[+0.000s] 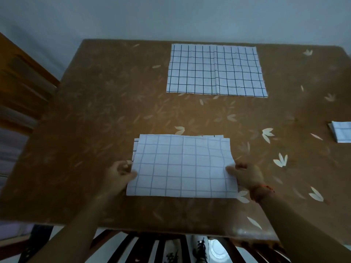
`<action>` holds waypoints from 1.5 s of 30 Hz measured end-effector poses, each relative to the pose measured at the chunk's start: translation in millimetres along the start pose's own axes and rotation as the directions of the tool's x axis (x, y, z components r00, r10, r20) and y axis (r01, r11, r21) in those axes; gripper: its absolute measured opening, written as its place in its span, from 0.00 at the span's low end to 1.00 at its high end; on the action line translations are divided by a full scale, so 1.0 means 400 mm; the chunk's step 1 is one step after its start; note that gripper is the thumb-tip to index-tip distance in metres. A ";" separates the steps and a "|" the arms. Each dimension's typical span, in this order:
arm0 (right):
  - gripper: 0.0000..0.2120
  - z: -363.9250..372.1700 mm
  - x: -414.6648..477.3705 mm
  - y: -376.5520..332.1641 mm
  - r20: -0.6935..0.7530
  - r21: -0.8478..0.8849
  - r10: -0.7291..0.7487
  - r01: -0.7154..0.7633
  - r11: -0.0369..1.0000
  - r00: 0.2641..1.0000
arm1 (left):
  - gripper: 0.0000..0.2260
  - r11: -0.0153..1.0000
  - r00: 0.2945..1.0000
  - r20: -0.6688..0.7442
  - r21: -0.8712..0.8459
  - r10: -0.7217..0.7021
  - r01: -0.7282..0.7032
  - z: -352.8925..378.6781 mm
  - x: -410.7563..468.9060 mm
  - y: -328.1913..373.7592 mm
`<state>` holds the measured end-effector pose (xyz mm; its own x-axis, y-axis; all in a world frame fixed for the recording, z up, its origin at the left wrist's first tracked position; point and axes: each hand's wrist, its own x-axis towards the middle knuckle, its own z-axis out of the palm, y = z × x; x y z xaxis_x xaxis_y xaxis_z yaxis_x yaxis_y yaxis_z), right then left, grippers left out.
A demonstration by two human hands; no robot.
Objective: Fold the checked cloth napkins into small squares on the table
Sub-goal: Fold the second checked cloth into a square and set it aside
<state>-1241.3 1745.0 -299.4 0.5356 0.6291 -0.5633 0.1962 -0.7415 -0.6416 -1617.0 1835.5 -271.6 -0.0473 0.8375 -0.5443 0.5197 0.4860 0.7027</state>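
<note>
Left hand – fingers pinching left edge of folded checked napkin | right hand – pinching right edge | bare brown surface all round | flat napkin at far edge

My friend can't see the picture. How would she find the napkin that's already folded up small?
Start at the brown leaf-patterned table and follow its right edge to about halfway down. The folded napkin lies there, partly cut off by the picture. It is much smaller and thicker than the flat napkin at the far side, and no hand touches it.
</note>
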 end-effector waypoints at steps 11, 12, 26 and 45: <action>0.16 0.012 -0.011 -0.016 0.010 -0.055 0.012 -0.011 0.998 1.000 | 0.14 0.971 0.993 -0.009 0.208 0.120 -0.116 0.008 -0.072 -0.048; 0.16 0.014 -0.015 -0.016 0.002 -0.072 0.009 -0.008 0.997 1.000 | 0.14 0.964 0.992 -0.002 0.235 0.126 -0.122 0.007 -0.077 -0.052; 0.18 0.026 -0.035 -0.024 -0.006 -0.156 -0.065 0.063 0.986 0.998 | 0.11 0.925 0.981 -0.045 0.345 0.188 -0.162 0.008 -0.114 -0.060; 0.18 0.026 -0.031 -0.021 -0.037 -0.203 -0.083 0.073 0.977 0.996 | 0.18 0.399 0.721 0.365 0.644 0.590 -0.653 0.251 -0.199 -0.095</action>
<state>-1257.9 1746.0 -292.3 0.5474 0.6792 -0.4890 0.3973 -0.7251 -0.5624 -1547.5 1725.5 -300.8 0.5837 0.7989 -0.1452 0.7877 -0.5138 0.3399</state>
